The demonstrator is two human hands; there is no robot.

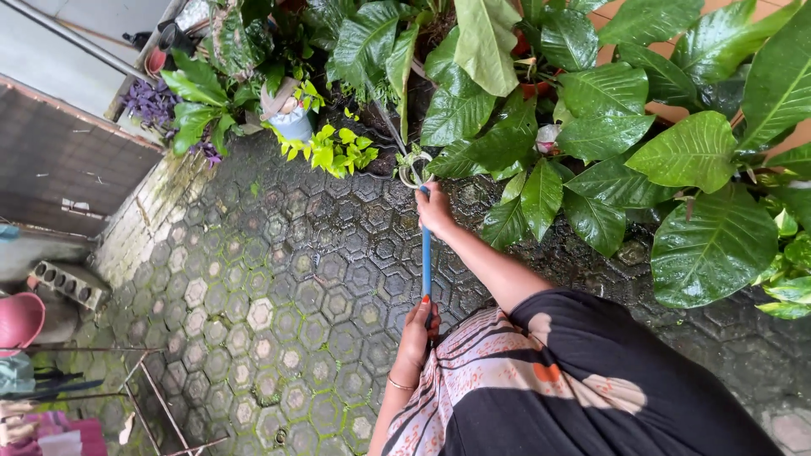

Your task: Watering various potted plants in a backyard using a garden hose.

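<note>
Both my hands grip a thin blue handle (426,262) that points away from me toward the plants. My right hand (435,209) is stretched out and closed around its far part, close to the wet green leaves. My left hand (418,333), with red nails and a thin bracelet at the wrist, holds the near end against my patterned clothing (541,388). The far tip of the tool reaches a whitish looped object (411,171) at the base of the plants; what the tip is cannot be made out.
Large-leaved wet plants (676,152) fill the top and right. Potted plants (291,114) and a small yellow-green plant (334,148) stand at the back. Wet mossy hexagonal pavers (279,304) cover the ground. At the left are a low brick edge (139,224), a pink object (19,321) and a metal rack (160,405).
</note>
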